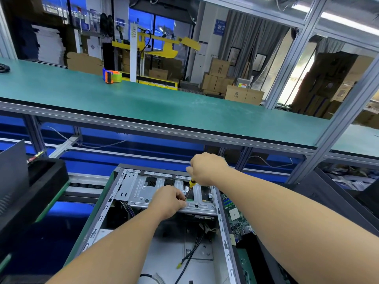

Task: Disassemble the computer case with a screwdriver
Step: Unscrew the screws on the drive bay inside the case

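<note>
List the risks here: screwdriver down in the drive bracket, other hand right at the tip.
1. The left hand pinches right beside the screwdriver tip; a slip could jab the fingers.
2. The right hand holds the tool tilted, so it may slip out of the screw and strip the head.
3. A freed screw could fall through the metal bracket into the open case, among the cables or onto the circuit board.
</note>
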